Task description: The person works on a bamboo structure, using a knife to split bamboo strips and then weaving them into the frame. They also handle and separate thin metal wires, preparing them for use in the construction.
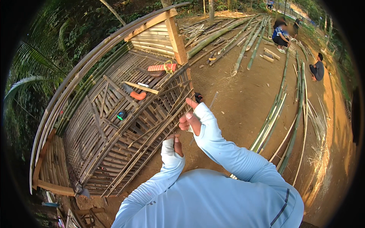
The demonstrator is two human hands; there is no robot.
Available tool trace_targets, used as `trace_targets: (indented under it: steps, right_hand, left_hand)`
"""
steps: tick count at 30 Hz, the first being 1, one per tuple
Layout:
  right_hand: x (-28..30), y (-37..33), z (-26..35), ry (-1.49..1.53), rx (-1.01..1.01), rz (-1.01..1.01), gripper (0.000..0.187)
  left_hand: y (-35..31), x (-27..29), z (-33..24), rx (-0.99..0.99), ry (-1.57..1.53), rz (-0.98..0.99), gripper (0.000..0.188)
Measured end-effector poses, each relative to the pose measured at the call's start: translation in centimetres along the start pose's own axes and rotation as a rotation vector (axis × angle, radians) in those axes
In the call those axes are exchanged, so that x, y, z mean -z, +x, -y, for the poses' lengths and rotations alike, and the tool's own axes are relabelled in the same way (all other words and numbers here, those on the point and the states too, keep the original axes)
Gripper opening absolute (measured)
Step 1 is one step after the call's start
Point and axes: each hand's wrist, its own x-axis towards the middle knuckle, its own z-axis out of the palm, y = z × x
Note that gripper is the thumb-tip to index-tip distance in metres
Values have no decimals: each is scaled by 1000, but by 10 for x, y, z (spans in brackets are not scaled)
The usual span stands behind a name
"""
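My right hand is raised in front of the bamboo platform, its thumb pressed to bent fingers and its index finger stretched out. A small pale piece shows under its fingers, too small to name. Lower and to the left, my left hand is closed, thumb against curled fingers; whatever it may hold is hidden. A thin pale strip passes behind my right hand; whether I hold it or it lies on the ground, I cannot tell. Both hands are nearest to the slatted side of the platform.
On the platform lie an orange-handled handsaw, a wooden stick, a white marker, a tape measure and a red striped sheath. Bamboo poles cover the ground behind. Several people, one in blue, crouch at far right.
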Motion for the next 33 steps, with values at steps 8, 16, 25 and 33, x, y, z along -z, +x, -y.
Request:
trace_targets:
  steps: [8, 16, 25, 33]
  right_hand:
    - [49, 20, 46, -30, 186, -129, 36]
    - [64, 5, 74, 81, 252, -200, 33]
    - [88, -18, 55, -251, 156, -260, 17]
    - [58, -42, 27, -493, 11, -345, 9]
  left_hand:
    - [-21, 5, 13, 130, 56, 205, 13]
    - [-16, 0, 13, 241, 85, 532, 16]
    - [2, -31, -16, 421, -105, 581, 19]
    - [7, -61, -30, 300, -135, 638, 20]
